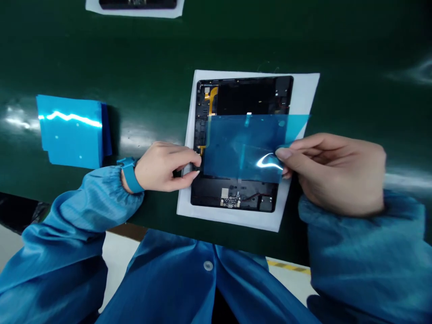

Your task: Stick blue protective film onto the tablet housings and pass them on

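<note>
An opened black tablet housing (236, 198) lies on a white sheet (303, 94) on the green belt. A translucent blue film (246, 144) hovers over its middle. My right hand (334, 171) pinches the film's right edge between thumb and fingers. My left hand (165, 166) pinches the film's left edge, right by the housing's left rim and an orange flex cable (212, 96). Both arms wear blue sleeves, and a blue strap circles the left wrist.
A stack of blue films (70, 130) lies on the green belt (135, 67) to the left. Another device on a white sheet (135, 8) sits at the top edge. The belt's near edge runs just above my body.
</note>
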{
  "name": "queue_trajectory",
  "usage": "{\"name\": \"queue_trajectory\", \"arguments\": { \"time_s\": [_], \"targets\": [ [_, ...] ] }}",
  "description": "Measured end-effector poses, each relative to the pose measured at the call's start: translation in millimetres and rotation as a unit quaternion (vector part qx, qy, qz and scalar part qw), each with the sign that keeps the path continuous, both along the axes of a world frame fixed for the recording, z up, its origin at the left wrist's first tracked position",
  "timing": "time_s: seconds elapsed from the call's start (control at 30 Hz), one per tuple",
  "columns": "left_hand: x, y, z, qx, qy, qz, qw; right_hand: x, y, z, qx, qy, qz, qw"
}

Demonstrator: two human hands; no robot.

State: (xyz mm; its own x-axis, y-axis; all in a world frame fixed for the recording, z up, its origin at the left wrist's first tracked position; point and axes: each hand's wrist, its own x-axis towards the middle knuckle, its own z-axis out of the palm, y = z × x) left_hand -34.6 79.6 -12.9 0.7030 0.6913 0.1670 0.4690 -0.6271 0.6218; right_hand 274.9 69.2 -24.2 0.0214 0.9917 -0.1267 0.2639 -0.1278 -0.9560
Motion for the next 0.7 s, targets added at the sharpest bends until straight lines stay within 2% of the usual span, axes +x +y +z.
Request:
{"name": "queue_trajectory", "arguments": {
  "time_s": [0.23, 0.7],
  "targets": [
    [-0.6, 0.2, 0.3, 0.008, 0.003, -0.006, 1.000, 2.3, -4.3, 1.1, 0.007, -0.053, -0.009, 0.999],
    [1.3, 0.6, 2.8, -0.006, 0.030, -0.004, 1.000, 4.7, -6.7, 6.3, -0.003, -0.073, 0.010, 0.997]
  ]
}}
